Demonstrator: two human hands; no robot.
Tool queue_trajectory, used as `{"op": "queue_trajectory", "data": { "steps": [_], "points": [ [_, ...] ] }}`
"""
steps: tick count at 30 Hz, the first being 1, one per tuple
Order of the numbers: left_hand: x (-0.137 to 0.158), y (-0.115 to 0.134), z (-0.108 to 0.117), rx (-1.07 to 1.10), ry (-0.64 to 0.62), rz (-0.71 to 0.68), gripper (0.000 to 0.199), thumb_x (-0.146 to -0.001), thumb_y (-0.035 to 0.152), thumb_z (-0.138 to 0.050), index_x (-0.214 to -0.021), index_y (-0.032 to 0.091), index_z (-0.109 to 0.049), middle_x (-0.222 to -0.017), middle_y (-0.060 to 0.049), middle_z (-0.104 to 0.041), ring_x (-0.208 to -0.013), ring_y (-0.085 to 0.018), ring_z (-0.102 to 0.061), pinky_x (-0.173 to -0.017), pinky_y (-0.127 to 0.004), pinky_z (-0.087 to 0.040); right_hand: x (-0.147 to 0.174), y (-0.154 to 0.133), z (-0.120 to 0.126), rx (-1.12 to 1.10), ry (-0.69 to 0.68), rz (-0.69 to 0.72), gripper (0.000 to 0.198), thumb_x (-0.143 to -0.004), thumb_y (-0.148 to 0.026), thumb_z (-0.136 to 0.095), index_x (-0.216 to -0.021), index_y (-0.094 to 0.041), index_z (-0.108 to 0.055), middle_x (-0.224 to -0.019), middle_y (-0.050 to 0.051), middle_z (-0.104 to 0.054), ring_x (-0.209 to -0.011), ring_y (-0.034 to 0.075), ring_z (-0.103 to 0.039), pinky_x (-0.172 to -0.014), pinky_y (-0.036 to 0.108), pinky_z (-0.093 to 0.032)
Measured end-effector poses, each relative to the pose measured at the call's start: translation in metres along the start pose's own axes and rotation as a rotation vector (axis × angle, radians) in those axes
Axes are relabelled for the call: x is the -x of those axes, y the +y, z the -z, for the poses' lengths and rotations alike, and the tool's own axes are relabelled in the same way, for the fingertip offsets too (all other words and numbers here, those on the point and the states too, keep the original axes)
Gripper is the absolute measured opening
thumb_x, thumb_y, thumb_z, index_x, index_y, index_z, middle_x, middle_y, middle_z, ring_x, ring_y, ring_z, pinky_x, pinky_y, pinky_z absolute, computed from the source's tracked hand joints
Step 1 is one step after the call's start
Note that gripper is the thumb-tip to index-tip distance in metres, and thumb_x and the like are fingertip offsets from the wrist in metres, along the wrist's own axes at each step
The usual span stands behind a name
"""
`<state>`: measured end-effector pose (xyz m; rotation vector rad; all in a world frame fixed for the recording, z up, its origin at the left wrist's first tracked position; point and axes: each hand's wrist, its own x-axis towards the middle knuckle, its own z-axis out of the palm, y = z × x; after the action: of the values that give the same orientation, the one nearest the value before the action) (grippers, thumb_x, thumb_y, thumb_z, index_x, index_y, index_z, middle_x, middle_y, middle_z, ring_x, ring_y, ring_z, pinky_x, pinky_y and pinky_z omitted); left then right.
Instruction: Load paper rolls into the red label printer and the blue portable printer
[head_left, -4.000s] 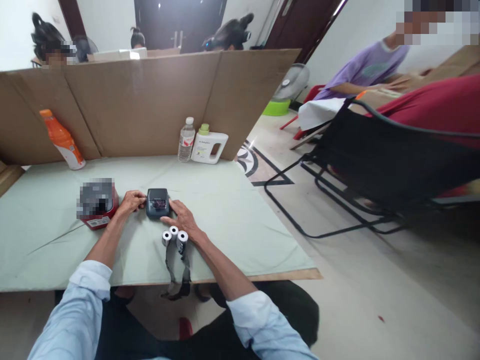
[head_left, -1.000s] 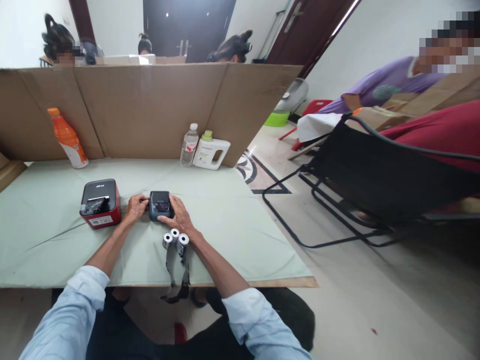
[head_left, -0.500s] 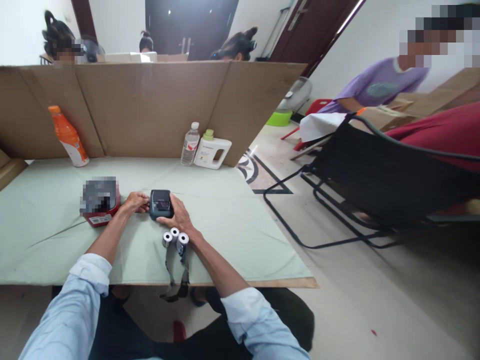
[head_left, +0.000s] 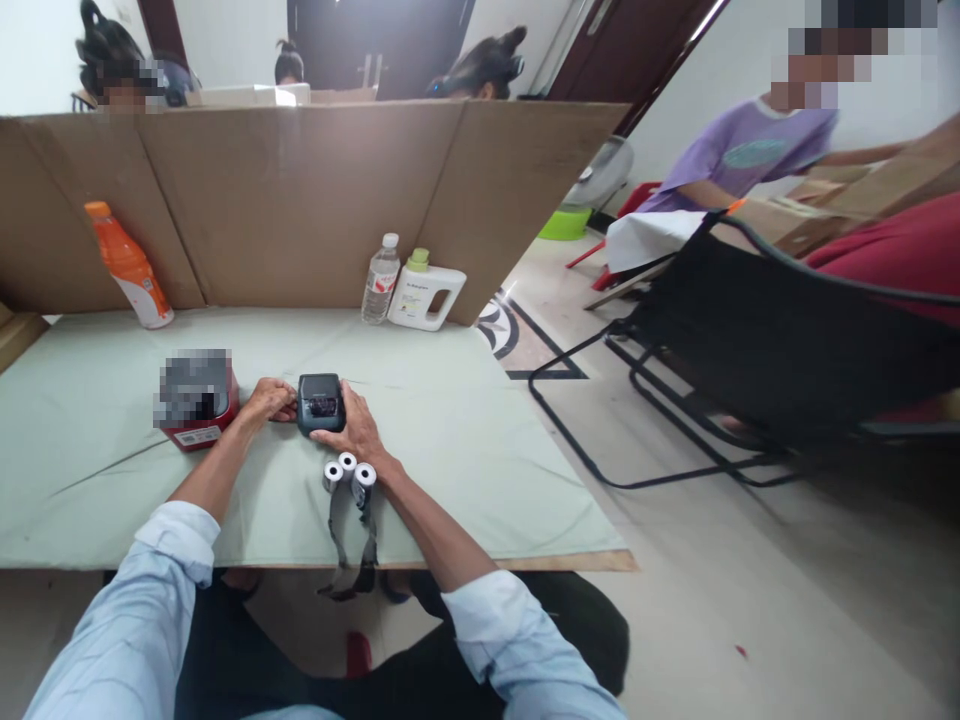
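Observation:
A small dark portable printer (head_left: 322,404) with a shiny window on top sits on the green-covered table. My right hand (head_left: 358,420) is wrapped round its right side, the thumb along the near edge. At its left side, my left hand (head_left: 275,400) is closed in a pinch; what the fingertips hold, if anything, is too small to make out. Close by the right wrist, three white paper rolls (head_left: 364,474) stand together, dark strips (head_left: 367,545) trailing from them over the table's front edge. A red box (head_left: 196,432) with a blurred top stands left of my left hand.
A cardboard partition (head_left: 300,200) closes off the table's far side. Against it lean an orange bottle (head_left: 129,265), a clear bottle (head_left: 381,280) and a white jug (head_left: 425,295). Right of the table are a black folding chair (head_left: 780,330) and a person in a purple shirt (head_left: 750,150).
The camera view has shifted slightly. Both hands keep their places at the printer. The person in purple has stretched an arm out over the cardboard at the right.

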<state>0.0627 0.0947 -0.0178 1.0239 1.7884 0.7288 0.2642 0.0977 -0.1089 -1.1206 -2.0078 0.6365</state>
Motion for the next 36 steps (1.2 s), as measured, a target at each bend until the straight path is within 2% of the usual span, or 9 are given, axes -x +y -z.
{"op": "queue_trajectory", "data": {
  "steps": [7, 13, 17, 20, 22, 25, 29, 32, 36],
  "points": [
    [0.004, -0.003, 0.000, 0.065, -0.007, -0.018, 0.006, -0.081, 0.013, -0.071, -0.081, 0.015, -0.065, -0.071, -0.001, -0.072, -0.056, -0.010, -0.067, -0.051, -0.017, -0.050, 0.004, -0.010, 0.005, -0.007, 0.000, -0.138, 0.122, -0.068, -0.052, -0.087, -0.165, -0.017, -0.022, -0.143, 0.021, -0.057, -0.133, 0.039, -0.055, -0.110, 0.054, -0.046],
    [-0.007, -0.007, -0.002, 0.070, -0.004, -0.016, 0.014, -0.076, 0.017, -0.079, -0.082, 0.014, -0.066, -0.069, -0.002, -0.072, -0.054, -0.012, -0.067, -0.050, -0.017, -0.049, 0.004, -0.007, 0.010, -0.030, -0.009, -0.117, 0.119, -0.067, -0.054, -0.088, -0.163, -0.019, -0.028, -0.135, 0.019, -0.062, -0.125, 0.039, -0.059, -0.104, 0.053, -0.050],
    [-0.012, -0.012, -0.003, 0.080, 0.009, -0.056, 0.018, -0.074, 0.018, -0.080, -0.086, 0.013, -0.068, -0.066, -0.003, -0.071, -0.050, -0.012, -0.064, -0.047, -0.018, -0.048, 0.004, -0.007, 0.009, -0.047, 0.006, -0.074, 0.114, -0.068, -0.052, -0.088, -0.162, -0.020, -0.033, -0.145, 0.020, -0.057, -0.133, 0.040, -0.055, -0.109, 0.056, -0.047],
    [-0.013, -0.018, -0.004, 0.105, 0.033, -0.130, 0.028, -0.074, 0.019, -0.078, -0.100, 0.012, -0.070, -0.072, -0.004, -0.072, -0.051, -0.011, -0.063, -0.048, -0.019, -0.048, 0.002, -0.005, 0.009, -0.086, 0.041, 0.001, 0.098, -0.074, -0.047, -0.086, -0.158, -0.024, -0.042, -0.159, 0.018, -0.045, -0.147, 0.038, -0.043, -0.118, 0.057, -0.041],
    [-0.012, -0.022, -0.004, 0.125, 0.042, -0.193, 0.041, -0.073, 0.021, -0.077, -0.113, 0.014, -0.070, -0.088, -0.007, -0.076, -0.058, -0.012, -0.065, -0.050, -0.019, -0.050, 0.000, -0.003, 0.009, -0.122, 0.086, 0.034, 0.081, -0.080, -0.044, -0.082, -0.152, -0.026, -0.052, -0.162, 0.015, -0.042, -0.148, 0.035, -0.042, -0.120, 0.055, -0.040],
    [-0.014, -0.025, -0.003, 0.179, 0.009, -0.340, 0.061, -0.072, 0.023, -0.074, -0.132, 0.017, -0.067, -0.117, -0.011, -0.074, -0.080, -0.017, -0.071, -0.061, -0.023, -0.056, -0.005, -0.002, 0.009, -0.163, 0.143, 0.081, 0.056, -0.084, -0.039, -0.079, -0.138, -0.027, -0.067, -0.156, 0.014, -0.049, -0.140, 0.031, -0.050, -0.118, 0.053, -0.043],
    [-0.024, -0.024, 0.000, 0.210, -0.118, -0.548, 0.066, -0.069, 0.023, -0.071, -0.135, 0.013, -0.068, -0.123, -0.014, -0.073, -0.100, -0.024, -0.070, -0.082, -0.032, -0.058, -0.010, -0.005, 0.010, -0.202, 0.198, 0.105, 0.037, -0.087, -0.033, -0.076, -0.124, -0.027, -0.075, -0.145, 0.012, -0.057, -0.133, 0.028, -0.056, -0.117, 0.051, -0.046],
    [-0.029, -0.022, 0.002, 0.183, -0.135, -0.588, 0.062, -0.070, 0.025, -0.070, -0.131, 0.013, -0.071, -0.118, -0.013, -0.075, -0.101, -0.024, -0.070, -0.086, -0.034, -0.057, -0.012, -0.009, 0.011, -0.222, 0.200, 0.107, 0.041, -0.088, -0.032, -0.075, -0.128, -0.026, -0.072, -0.146, 0.013, -0.057, -0.136, 0.028, -0.054, -0.117, 0.051, -0.045],
    [-0.030, -0.020, 0.002, 0.175, -0.091, -0.581, 0.057, -0.073, 0.029, -0.069, -0.128, 0.014, -0.071, -0.105, -0.009, -0.076, -0.085, -0.020, -0.068, -0.075, -0.029, -0.055, -0.012, -0.014, 0.013, -0.229, 0.142, 0.119, 0.065, -0.083, -0.033, -0.080, -0.144, -0.028, -0.061, -0.153, 0.014, -0.050, -0.143, 0.030, -0.048, -0.117, 0.053, -0.046]
  ]
}}
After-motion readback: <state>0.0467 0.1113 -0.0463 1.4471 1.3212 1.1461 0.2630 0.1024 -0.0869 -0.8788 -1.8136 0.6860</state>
